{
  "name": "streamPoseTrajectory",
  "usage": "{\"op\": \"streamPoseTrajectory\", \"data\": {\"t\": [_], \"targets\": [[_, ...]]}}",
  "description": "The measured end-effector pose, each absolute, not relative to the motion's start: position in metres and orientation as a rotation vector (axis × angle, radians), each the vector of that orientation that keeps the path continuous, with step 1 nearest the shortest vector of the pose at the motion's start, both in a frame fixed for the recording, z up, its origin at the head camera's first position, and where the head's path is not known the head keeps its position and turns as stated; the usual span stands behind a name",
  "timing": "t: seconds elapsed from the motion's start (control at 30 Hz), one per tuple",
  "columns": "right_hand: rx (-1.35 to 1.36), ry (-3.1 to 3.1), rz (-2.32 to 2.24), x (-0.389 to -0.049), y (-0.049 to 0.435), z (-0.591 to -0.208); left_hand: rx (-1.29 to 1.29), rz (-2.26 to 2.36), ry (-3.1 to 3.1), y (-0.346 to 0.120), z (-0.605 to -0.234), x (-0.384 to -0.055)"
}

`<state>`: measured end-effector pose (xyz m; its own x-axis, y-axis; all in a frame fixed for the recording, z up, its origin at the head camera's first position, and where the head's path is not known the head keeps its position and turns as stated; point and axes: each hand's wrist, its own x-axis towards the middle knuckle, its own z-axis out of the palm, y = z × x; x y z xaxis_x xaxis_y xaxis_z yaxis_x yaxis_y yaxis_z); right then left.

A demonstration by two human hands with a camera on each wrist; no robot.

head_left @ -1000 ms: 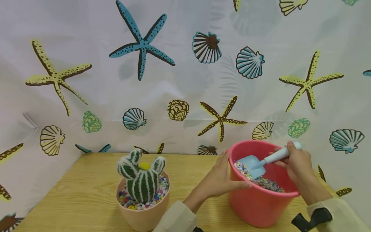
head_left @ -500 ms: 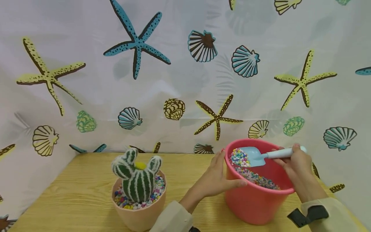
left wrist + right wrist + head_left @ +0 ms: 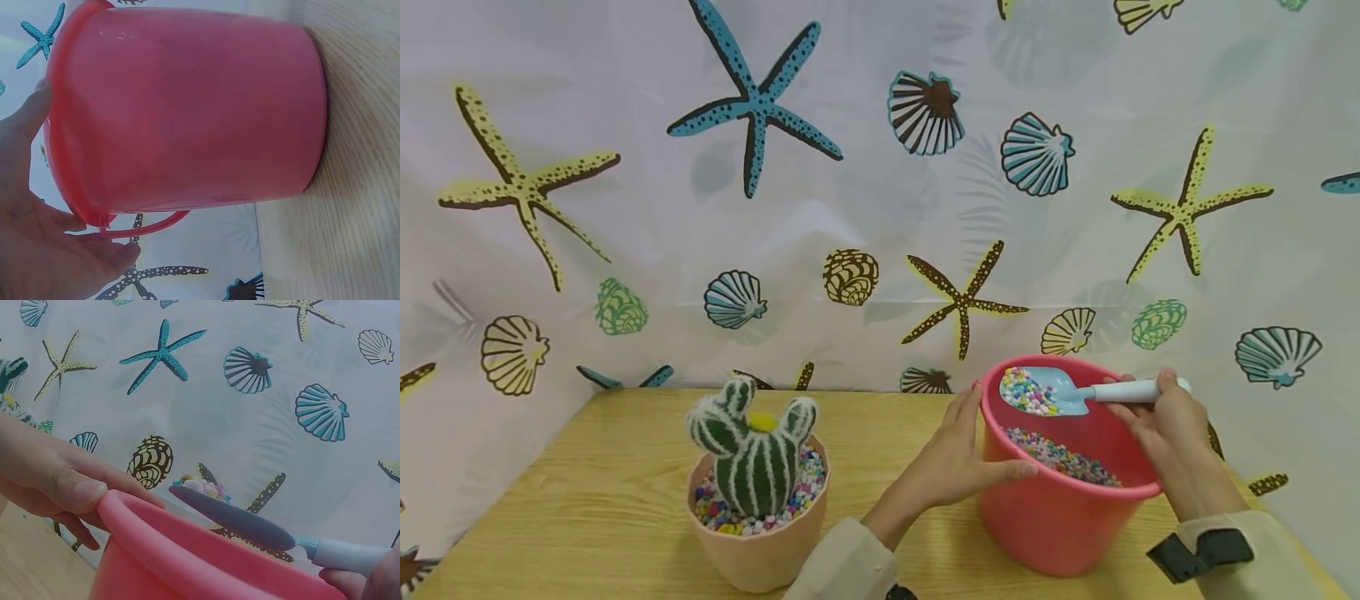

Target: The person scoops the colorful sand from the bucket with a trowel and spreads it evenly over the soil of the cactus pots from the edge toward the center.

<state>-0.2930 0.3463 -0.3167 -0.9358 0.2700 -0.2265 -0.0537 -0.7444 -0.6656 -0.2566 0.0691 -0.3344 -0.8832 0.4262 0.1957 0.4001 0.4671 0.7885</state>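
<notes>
My right hand (image 3: 1176,425) grips the white handle of a small light-blue shovel (image 3: 1067,393). Its blade carries a heap of multicoloured pebbles (image 3: 1028,392) and is level with the rim of a pinkish-red bucket (image 3: 1045,529). In the right wrist view the loaded blade (image 3: 234,519) shows from the side, just above the rim. More pebbles (image 3: 1063,458) lie inside the bucket. My left hand (image 3: 951,467) holds the bucket's left rim, thumb on the near side and fingers toward the back. The left wrist view shows those fingers close by the bucket's handle (image 3: 150,228).
Left of the bucket, a peach pot (image 3: 763,558) stands on the wooden table (image 3: 595,500). A knitted green cactus (image 3: 756,479) with a yellow flower sits in it, surrounded by coloured pebbles. Behind the table hangs a white cloth (image 3: 865,192) printed with starfish and shells.
The shovel has risen out of the bucket's pebbles and levelled, now carrying a heap on its blade. My left hand keeps its place on the rim. The view has shifted slightly.
</notes>
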Motion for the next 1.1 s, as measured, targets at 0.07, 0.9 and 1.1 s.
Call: {"op": "streamPoseTrajectory", "data": {"t": [0.07,0.9,1.1], "targets": [[-0.471,-1.002,2.763,-0.285,0.338,-0.307,0.747,1.449,2.66,0.069,-0.335,-0.256],[-0.423,-0.877,2.928,-0.248,0.296,-0.281,0.794,1.451,2.806,-0.021,-0.317,-0.197],[-0.377,-0.905,2.96,-0.242,0.286,-0.279,0.76,1.452,2.854,-0.037,-0.311,-0.183]]}}
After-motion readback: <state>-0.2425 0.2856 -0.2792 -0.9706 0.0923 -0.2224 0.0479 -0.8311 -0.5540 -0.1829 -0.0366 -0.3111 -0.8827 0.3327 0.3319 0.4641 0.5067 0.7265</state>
